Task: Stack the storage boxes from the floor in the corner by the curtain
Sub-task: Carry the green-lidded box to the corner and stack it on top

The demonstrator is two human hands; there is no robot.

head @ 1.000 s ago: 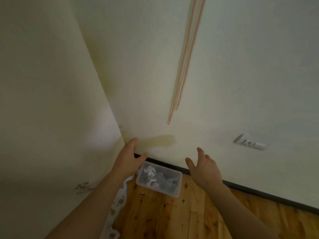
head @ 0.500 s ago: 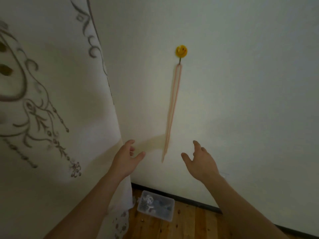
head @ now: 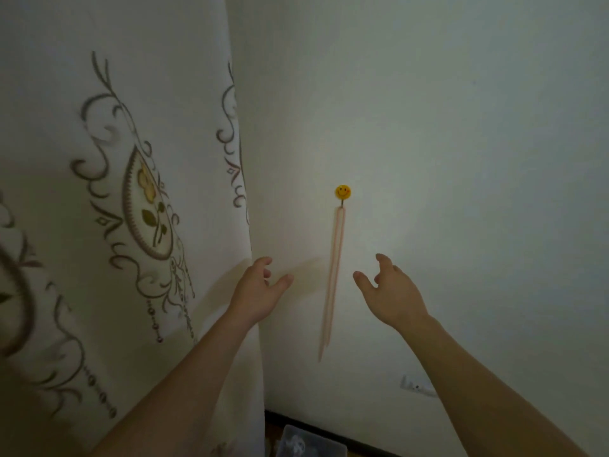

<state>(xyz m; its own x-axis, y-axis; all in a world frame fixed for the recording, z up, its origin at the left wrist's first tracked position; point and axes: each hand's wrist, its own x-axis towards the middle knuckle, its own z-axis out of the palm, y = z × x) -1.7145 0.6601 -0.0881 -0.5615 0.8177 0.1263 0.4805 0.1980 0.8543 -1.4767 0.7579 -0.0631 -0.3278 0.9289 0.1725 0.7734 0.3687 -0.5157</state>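
- The storage box (head: 311,442), a clear plastic tub with small dark and pale items inside, lies on the floor at the very bottom of the view, just beside the hem of the curtain (head: 125,225) and close to the dark skirting at the foot of the wall. Only its top shows.
- Judging by its look, it should be light, rigid and smooth-sided, so somewhat slippery. The loose contents would probably shift and rattle if it were tipped. The safest hold seems to be one hand on each short end, under the rim, keeping it level.
- The left hand (head: 258,291) hovers well above the box, touching or nearly touching the curtain edge, fingers spread and slightly bent, holding nothing.
- The right hand (head: 390,290) is raised level with it, farther from the curtain, fingers loosely curved and apart, also empty.
- Beyond both hands, a smiley hook (head: 343,191) on the wall carries a pink cord (head: 333,282) hanging down.
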